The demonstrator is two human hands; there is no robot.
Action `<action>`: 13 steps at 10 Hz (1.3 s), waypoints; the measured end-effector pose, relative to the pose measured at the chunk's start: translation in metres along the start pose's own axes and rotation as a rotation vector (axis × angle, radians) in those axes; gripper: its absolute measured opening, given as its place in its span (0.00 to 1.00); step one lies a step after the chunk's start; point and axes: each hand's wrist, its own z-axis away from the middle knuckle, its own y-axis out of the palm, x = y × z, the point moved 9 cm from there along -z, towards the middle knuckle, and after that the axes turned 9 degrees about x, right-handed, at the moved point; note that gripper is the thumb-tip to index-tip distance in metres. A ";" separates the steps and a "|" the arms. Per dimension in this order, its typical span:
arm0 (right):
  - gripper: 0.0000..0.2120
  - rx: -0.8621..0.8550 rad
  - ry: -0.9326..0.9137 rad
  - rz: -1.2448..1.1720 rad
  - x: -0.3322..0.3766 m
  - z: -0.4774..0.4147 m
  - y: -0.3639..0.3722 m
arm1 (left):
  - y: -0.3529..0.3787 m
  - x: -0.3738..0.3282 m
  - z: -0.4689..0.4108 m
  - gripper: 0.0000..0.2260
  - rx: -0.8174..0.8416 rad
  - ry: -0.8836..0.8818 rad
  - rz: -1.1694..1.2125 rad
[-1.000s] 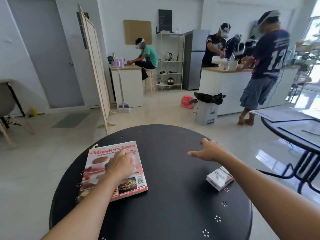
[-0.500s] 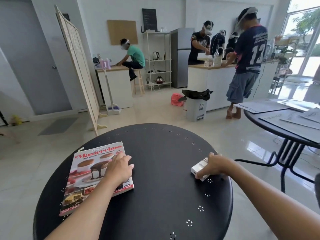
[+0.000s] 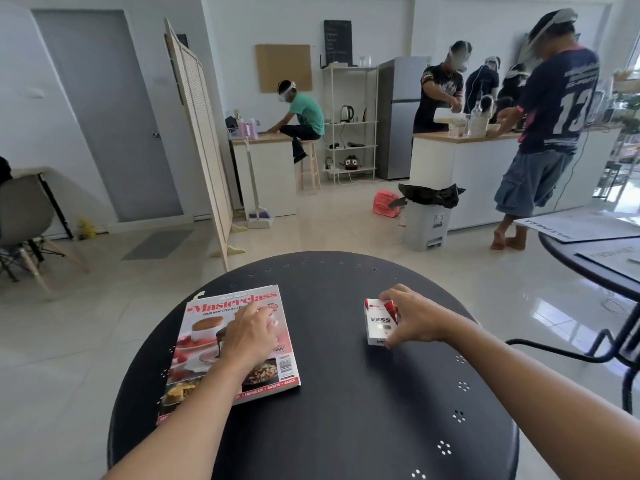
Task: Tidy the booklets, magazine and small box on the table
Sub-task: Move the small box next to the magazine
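Observation:
A cooking magazine (image 3: 207, 344) titled "Masterclass" lies flat on the left part of the round black table (image 3: 346, 410). My left hand (image 3: 249, 336) rests palm down on its cover, fingers together. A small white and red box (image 3: 377, 322) marked "VESS" lies near the middle right of the table. My right hand (image 3: 412, 317) grips it from the right side, fingers curled round its edges. Whether booklets lie under the magazine cannot be told.
A second black table (image 3: 595, 268) with paper sheets stands at the right. Beyond are a grey bin (image 3: 427, 223), a folding wooden screen (image 3: 201, 140), a chair (image 3: 24, 216) at far left, and several people at white counters (image 3: 485, 168).
My right hand came down onto the box at the table's right edge, took hold of it and slid it toward the middle. My left hand stayed on the magazine, now squared.

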 end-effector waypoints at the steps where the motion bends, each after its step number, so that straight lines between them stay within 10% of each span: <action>1: 0.44 0.051 -0.064 0.025 0.027 -0.024 0.005 | -0.001 0.003 -0.006 0.17 0.000 -0.004 -0.006; 13: 0.47 0.275 -0.136 0.136 0.105 -0.127 0.052 | 0.034 0.024 -0.023 0.26 0.111 -0.058 -0.119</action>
